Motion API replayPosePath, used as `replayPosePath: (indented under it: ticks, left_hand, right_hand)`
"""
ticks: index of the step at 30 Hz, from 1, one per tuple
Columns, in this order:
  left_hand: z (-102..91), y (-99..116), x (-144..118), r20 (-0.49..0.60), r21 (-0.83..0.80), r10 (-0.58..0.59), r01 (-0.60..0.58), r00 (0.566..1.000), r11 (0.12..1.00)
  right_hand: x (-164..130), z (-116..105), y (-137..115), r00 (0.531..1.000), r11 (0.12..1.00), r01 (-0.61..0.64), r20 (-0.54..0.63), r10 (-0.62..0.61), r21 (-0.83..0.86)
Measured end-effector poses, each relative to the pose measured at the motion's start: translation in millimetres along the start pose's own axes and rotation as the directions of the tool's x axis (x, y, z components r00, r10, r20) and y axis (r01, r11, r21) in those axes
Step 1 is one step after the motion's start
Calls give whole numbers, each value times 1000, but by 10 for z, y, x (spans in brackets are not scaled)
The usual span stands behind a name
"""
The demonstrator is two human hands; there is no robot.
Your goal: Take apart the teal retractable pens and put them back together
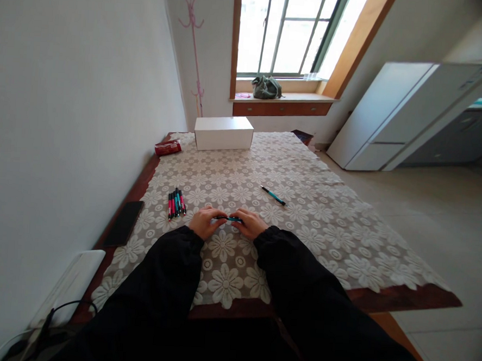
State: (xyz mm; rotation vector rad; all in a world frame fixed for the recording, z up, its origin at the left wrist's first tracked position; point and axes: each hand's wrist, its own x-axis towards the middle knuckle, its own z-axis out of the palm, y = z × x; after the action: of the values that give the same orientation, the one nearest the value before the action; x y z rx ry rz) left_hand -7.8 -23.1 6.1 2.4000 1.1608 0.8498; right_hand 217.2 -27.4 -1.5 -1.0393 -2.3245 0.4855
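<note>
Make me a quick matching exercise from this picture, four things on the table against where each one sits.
Things:
1. white box
2. bundle of pens
3. single teal pen
4. black phone

Places:
A. left table edge, off the lace cloth
B. far end of the table
C. alone, right of the hands
D. just left of the left hand

Pairs: 1-B, 2-D, 3-C, 4-A

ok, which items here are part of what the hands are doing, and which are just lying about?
In use: teal pen, held between left hand and right hand; pen bundle; loose teal pen.
Lying about: white box, red packet, black phone, grey bag.
</note>
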Motion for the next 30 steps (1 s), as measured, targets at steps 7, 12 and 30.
replayPosePath:
  ticks: [7,12,30]
  left_hand:
    - [-9,18,-6,11,-24,-9,9,1000,1000]
    - [-9,5,0,11,-17,39,-38,999,999]
    - [-7,-11,7,32,-3,64,-64,997,998]
  right_hand:
    - [-6,-4,13,999,997,-48,21,49,-52]
    - [-22,13,-4,1000,995,-29,6,30,-94]
    - [-14,7,-14,995,992,-102,10,103,-76]
